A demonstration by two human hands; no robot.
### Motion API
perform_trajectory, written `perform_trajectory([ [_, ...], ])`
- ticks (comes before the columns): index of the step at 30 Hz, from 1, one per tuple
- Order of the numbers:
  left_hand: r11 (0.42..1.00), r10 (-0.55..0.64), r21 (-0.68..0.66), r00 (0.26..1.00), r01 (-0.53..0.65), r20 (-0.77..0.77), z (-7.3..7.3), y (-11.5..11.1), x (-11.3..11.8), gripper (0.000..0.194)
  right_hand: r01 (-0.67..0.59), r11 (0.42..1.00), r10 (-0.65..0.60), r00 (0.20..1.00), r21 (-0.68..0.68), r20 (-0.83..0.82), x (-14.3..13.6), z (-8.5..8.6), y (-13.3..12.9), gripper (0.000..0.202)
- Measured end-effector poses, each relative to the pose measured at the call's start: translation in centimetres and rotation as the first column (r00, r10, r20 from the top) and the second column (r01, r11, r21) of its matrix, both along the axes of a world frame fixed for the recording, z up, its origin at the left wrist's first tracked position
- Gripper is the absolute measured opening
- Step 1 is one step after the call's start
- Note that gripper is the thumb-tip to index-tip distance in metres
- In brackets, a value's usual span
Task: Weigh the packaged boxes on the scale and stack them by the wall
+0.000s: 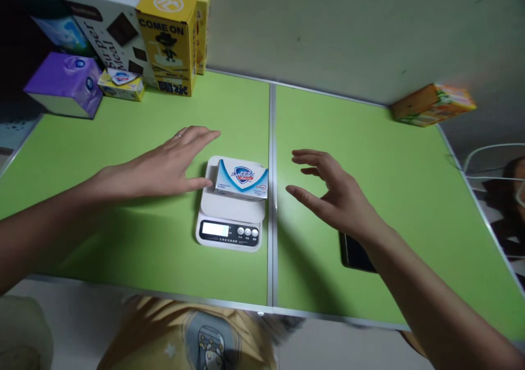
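Note:
A white kitchen scale (229, 217) sits on the green table (143, 238) near its middle seam. A blue-and-white soap box (241, 179) lies on the scale's platform. My left hand (172, 165) hovers flat just left of the box, fingers spread, its thumb tip close to the box's left end; whether it touches is unclear. My right hand (332, 195) is held open to the right of the scale, apart from the box, holding nothing.
At the back left stand a yellow carton (168, 39), a white carton (109, 22), a purple tissue box (65, 82) and a small yellow soap box (122, 83). An orange box (432, 104) lies back right. A dark phone (356, 252) lies under my right wrist.

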State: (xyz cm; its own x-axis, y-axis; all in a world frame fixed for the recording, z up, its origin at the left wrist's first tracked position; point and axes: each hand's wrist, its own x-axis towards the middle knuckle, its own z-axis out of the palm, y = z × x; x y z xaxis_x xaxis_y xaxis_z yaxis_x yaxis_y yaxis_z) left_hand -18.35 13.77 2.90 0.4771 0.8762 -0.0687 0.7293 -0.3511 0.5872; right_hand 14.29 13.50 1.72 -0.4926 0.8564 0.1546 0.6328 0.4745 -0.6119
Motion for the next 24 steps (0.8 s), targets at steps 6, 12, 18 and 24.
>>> perform_trajectory([
  [6, 0.997, -0.072, -0.016, 0.997, 0.072, -0.003, 0.0, 0.1, 1.1, 0.074, -0.07, 0.996, 0.071, 0.997, -0.059, 0.018, -0.4, -0.7, -0.3, 0.039],
  [12, 0.984, -0.173, -0.04, 0.984, 0.172, -0.032, -2.0, -0.4, 3.7, 0.07, -0.154, 0.98, 0.165, 0.983, -0.123, 0.078, -2.2, -2.0, -0.3, 0.031],
  [18, 0.982, -0.178, 0.071, 0.983, 0.175, 0.042, -3.0, 0.4, 2.6, 0.058, -0.218, 0.976, 0.217, 0.974, 0.013, 0.07, -5.3, -1.7, 1.2, 0.015],
  [24, 0.887, 0.191, 0.397, 0.97, -0.235, 0.149, -3.0, 1.1, -3.4, 0.054, -0.154, 0.984, 0.162, 0.982, 0.094, -0.093, -13.8, -1.5, 6.3, 0.022],
])
